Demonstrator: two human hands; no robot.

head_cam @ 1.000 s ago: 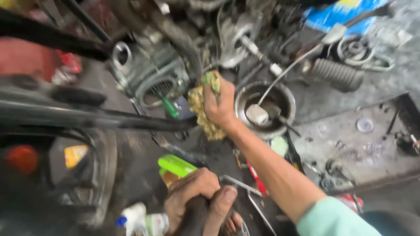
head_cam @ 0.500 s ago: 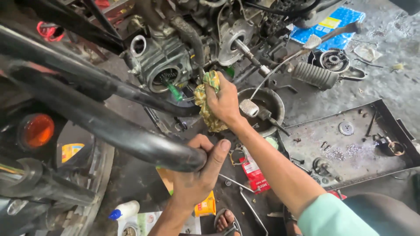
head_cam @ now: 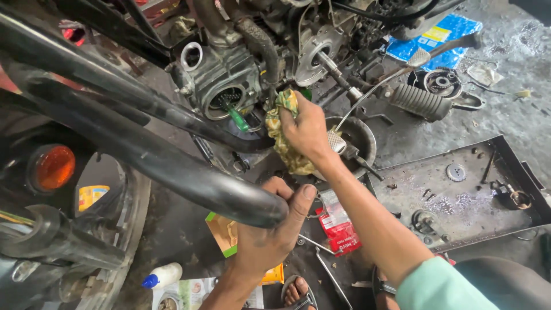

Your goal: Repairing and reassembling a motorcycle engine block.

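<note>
Head view shows a grimy, oil-stained concrete floor (head_cam: pixel 516 74) of a workshop, with a motorcycle engine (head_cam: pixel 229 80) as the reference point. To the right of the engine and lower, a shallow dark metal tray (head_cam: pixel 459 201) lies on the floor with small screws and a gear wheel scattered in it. Beyond the tray, further right of the engine, a blue packet (head_cam: pixel 436 40) lies flat. Below the engine, a red sachet (head_cam: pixel 338 227) and a white bottle with a blue cap (head_cam: pixel 163 275) lie on the floor.

A black exhaust pipe (head_cam: pixel 143 155) crosses in front of the engine; its long axis runs from the upper left down towards the lower centre, and its open end points to the lower right. The left hand (head_cam: pixel 275 229) is closed around that end from below, thumb up along the rim. The right hand (head_cam: pixel 307 132) grips a crumpled yellow-green rag (head_cam: pixel 284 135) just right of the engine's cylinder opening, pressing it against the metalwork there. A green-handled tool (head_cam: pixel 236 117) pokes out of the cylinder opening, handle pointing to the lower right.

The upper part of the engine is cut off by the frame edge. The left side is blurred: an orange lamp (head_cam: pixel 54 166) and part of a wheel can be made out, little else. What the rag touches underneath is hidden by the hand. A round dark pan (head_cam: pixel 361 135) behind the right wrist is partly covered.
</note>
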